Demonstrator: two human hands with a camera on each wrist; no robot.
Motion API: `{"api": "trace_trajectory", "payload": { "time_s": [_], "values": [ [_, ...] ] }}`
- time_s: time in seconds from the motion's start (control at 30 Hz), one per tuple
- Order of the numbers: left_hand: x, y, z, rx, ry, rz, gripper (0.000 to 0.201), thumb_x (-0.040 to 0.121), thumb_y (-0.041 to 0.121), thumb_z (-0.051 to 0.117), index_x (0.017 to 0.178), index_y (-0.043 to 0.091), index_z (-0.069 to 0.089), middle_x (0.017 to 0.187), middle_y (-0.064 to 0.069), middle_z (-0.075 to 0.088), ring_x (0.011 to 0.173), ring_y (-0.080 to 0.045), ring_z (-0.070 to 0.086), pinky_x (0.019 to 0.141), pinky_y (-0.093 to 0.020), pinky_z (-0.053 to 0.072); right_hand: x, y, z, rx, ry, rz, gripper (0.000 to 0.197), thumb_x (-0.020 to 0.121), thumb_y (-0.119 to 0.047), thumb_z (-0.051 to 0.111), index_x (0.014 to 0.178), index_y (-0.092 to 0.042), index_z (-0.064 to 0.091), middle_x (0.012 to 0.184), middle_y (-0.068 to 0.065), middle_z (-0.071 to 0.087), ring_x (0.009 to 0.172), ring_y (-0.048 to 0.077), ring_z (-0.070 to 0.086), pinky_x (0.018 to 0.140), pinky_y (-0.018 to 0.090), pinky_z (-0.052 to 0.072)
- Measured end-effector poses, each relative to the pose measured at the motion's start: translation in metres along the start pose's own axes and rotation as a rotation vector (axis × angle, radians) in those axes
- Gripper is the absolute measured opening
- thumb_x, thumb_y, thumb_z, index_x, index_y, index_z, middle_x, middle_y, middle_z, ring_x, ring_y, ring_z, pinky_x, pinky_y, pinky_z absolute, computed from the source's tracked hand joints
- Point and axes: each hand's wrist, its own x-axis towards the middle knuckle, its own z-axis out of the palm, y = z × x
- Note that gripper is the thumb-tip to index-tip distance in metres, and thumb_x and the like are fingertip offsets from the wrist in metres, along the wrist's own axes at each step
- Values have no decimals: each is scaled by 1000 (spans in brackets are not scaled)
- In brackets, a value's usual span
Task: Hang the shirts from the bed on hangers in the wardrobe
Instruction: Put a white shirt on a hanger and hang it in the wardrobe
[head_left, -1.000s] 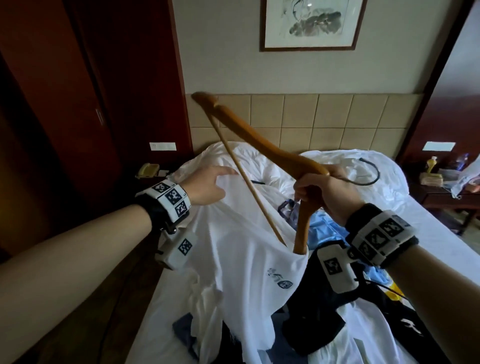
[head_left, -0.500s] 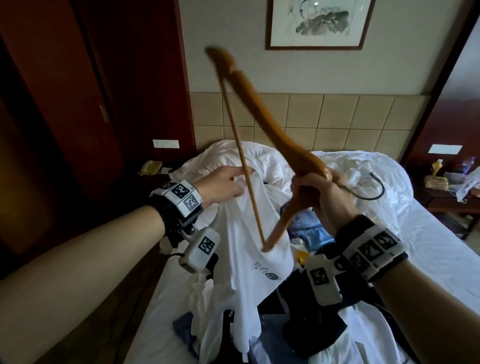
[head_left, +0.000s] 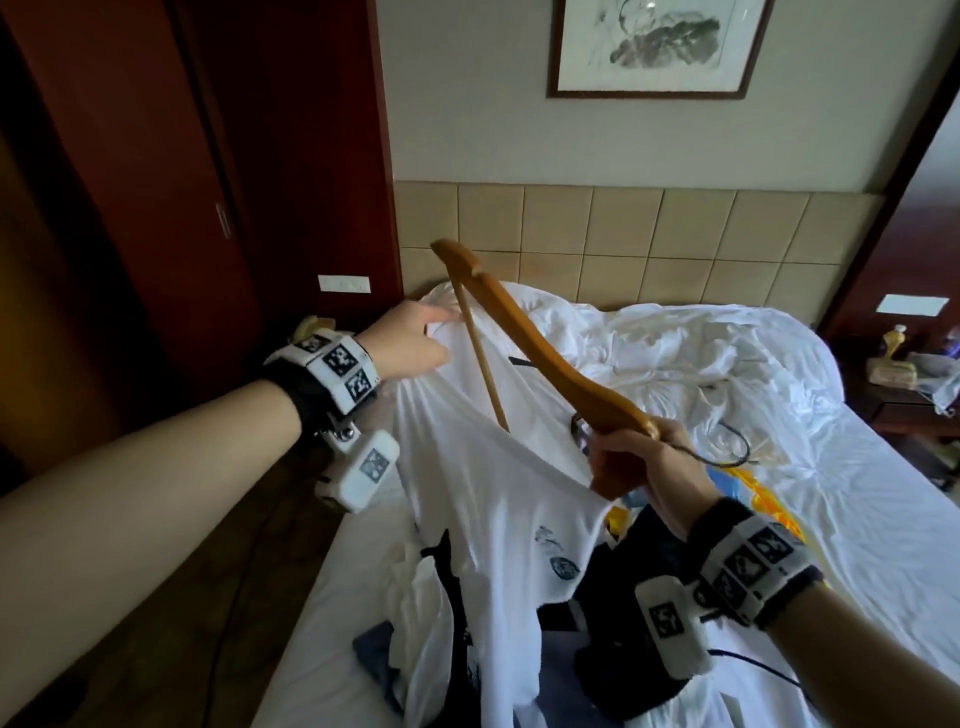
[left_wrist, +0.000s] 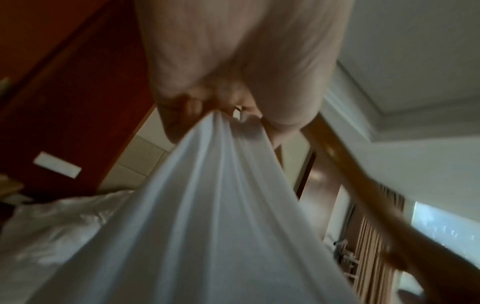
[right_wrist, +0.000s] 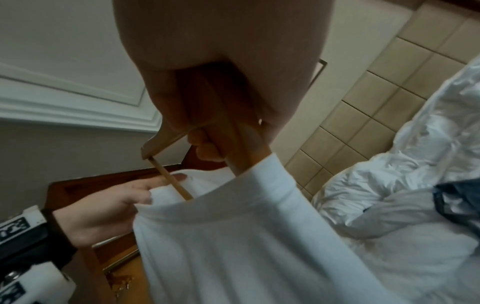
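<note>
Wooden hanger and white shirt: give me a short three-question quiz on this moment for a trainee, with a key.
1. True or false: the right hand grips the wooden hanger near its middle.
2. What does the left hand hold?
A. the framed picture
B. the white shirt's fabric
C. the hanger's hook
3. Fill in: the hanger's lower end goes into the white shirt through its ____ opening.

Key:
1. True.
2. B: the left wrist view shows the fingers pinching bunched white cloth.
3. Neck: the right wrist view shows the hanger arm and bar passing inside the collar.
</note>
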Motion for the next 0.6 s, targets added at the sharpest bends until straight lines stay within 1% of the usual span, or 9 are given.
{"api": "trace_trajectory", "payload": {
  "time_s": [0.07,0.13,0.27,0.33,0.37,0.43,0.5,0.53,0.6],
  "values": [
    [0,-16,3,184,42,1,57,89,9,54,138,38,51,137,-1,53,95,-15,60,60,-4,36,-1,-6,-5,-35,-13,-29,8,73,8,67,71,11,59,62,22,58,59,31,53,58,35,43],
    [-1,-32,4,259,72,6,53,88,12,56,132,42,56,134,-5,58,114,-26,57,77,-17,40,-2,-13,-13,-83,-68,-60,12,75,11,65,71,17,55,59,20,52,54,28,48,53,33,39],
    [9,-54,-4,312,24,38,41,89,17,59,117,46,65,117,6,62,105,-23,60,83,-31,51,-6,-15,-30,-236,-113,-32,19,79,18,60,64,8,64,56,18,51,49,24,48,48,29,37],
    [13,-54,-7,321,-4,57,38,89,17,60,110,47,68,112,9,64,99,-20,62,85,-36,54,-9,-12,-30,-327,-151,-7,6,77,13,64,73,17,61,55,18,52,50,26,48,50,32,36],
    [16,-54,-8,320,-17,78,35,89,18,61,107,48,69,112,8,66,98,-19,63,85,-37,54,-9,-10,-29,-368,-161,-6,13,74,8,67,75,19,60,55,18,52,50,26,48,51,34,36],
    [18,-50,-11,340,-32,106,33,91,21,61,112,44,69,123,3,64,105,-21,61,89,-35,52,-7,-9,-29,-414,-146,1,18,71,3,68,76,19,60,52,16,51,50,26,47,53,37,35],
    [19,-47,-12,393,-49,122,35,94,20,55,120,41,66,134,-2,56,114,-24,57,86,-30,48,-6,-11,-27,-466,-134,1,10,78,9,63,81,18,64,51,13,48,47,23,43,49,31,34],
    [18,-44,-10,417,-58,133,41,94,17,51,122,44,64,135,-3,53,113,-25,56,81,-28,45,-6,-11,-26,-499,-136,12,10,79,12,60,83,12,69,50,11,47,46,21,41,46,27,33],
    [13,-34,-7,475,-37,173,52,90,14,45,123,52,60,134,-3,51,113,-25,55,73,-27,39,-8,-14,-20,-574,-203,31,30,80,12,57,85,-8,79,51,7,48,43,19,36,42,21,31]
  ]
}}
